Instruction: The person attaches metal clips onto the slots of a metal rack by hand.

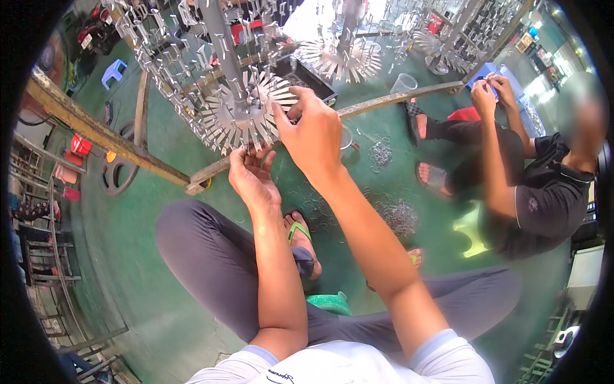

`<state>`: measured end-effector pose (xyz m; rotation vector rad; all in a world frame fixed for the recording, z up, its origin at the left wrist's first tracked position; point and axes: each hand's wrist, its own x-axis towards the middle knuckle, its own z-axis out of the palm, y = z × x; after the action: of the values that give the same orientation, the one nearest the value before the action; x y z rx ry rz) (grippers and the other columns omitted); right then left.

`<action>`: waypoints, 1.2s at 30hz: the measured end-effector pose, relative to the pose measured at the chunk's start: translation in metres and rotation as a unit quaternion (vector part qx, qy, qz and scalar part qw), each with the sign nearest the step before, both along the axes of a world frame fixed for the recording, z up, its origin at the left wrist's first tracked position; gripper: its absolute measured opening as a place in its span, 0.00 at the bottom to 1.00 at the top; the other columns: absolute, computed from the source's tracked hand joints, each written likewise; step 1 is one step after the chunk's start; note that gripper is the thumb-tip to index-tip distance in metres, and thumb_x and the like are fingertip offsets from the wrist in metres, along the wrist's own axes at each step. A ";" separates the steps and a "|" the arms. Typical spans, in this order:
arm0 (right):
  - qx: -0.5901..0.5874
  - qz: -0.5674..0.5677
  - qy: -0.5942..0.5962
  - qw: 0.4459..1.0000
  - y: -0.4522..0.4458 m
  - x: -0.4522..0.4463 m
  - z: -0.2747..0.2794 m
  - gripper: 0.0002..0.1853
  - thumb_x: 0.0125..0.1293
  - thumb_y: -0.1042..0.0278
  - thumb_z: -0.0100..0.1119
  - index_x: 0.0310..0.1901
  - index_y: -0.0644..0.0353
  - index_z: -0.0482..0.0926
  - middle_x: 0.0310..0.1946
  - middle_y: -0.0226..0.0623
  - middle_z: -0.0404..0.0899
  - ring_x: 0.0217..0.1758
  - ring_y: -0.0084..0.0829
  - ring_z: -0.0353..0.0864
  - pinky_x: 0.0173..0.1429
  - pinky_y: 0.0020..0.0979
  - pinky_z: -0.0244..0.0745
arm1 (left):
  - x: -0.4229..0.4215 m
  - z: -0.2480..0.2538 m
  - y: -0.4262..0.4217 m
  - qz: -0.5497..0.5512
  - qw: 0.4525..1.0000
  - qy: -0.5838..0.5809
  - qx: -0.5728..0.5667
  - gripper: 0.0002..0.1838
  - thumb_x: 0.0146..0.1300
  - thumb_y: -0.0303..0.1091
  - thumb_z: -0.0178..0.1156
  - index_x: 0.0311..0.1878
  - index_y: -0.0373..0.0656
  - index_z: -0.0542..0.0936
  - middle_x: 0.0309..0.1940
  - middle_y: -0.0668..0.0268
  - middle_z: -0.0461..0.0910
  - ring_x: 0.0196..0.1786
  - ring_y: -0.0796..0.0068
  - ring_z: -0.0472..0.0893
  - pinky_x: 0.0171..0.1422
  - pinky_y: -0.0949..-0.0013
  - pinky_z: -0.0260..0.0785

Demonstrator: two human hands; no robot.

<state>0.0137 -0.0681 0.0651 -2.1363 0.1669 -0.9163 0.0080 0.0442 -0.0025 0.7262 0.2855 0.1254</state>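
In the head view, a round metal disc (220, 125) with slotted blades around its rim sits on an upright grey post (225, 51). My left hand (257, 179) is below the disc's near edge, palm up. Its thumb and fingertips curl against the rim, and what they pinch is too small to make out. At the disc's right edge is my right hand (314, 131), its thumb and bent fingers close around the blade tips. Whatever sits between those fingers is hidden. Many small bent metal pieces (157, 54) hang in strings around the post.
Wooden beams (396, 99) frame the racks. Loose metal pieces lie in a pile (400, 217) and a smaller heap (381, 152) on the green floor. At right a co-worker (537, 173) sits on a yellow-green stool (472, 229), hands raised. A clear cup (404, 83) stands beyond the beam.
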 end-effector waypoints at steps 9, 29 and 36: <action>0.026 0.058 -0.024 0.998 0.000 0.016 0.004 0.15 0.62 0.63 0.73 0.47 0.63 0.88 0.34 0.44 0.89 0.35 0.48 0.89 0.41 0.44 0.81 | 0.001 -0.001 0.000 0.006 1.000 0.013 -0.002 0.11 0.71 0.40 0.61 0.45 0.42 0.80 0.38 0.66 0.84 0.43 0.68 0.85 0.51 0.62 0.77; 0.111 0.071 -0.056 0.990 -0.019 -0.004 -0.005 0.09 0.62 0.67 0.74 0.34 0.65 0.87 0.29 0.42 0.87 0.25 0.34 0.85 0.32 0.35 0.76 | -0.019 0.020 -0.020 0.203 0.966 -0.047 0.152 0.09 0.74 0.36 0.61 0.38 0.43 0.80 0.25 0.74 0.72 0.26 0.83 0.69 0.30 0.74 0.56; 0.160 0.128 -0.069 0.976 -0.021 -0.026 -0.007 0.07 0.61 0.73 0.74 0.34 0.66 0.86 0.31 0.42 0.87 0.29 0.33 0.87 0.35 0.32 0.80 | -0.033 0.034 -0.039 0.226 0.879 -0.212 0.363 0.05 0.70 0.26 0.68 0.37 0.38 0.81 0.26 0.74 0.77 0.26 0.90 0.70 0.30 0.82 0.58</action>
<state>-0.0124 -0.0889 0.0583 -1.7427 -0.0308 -0.8212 -0.0246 0.0049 0.0319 1.3415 -0.0343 0.8640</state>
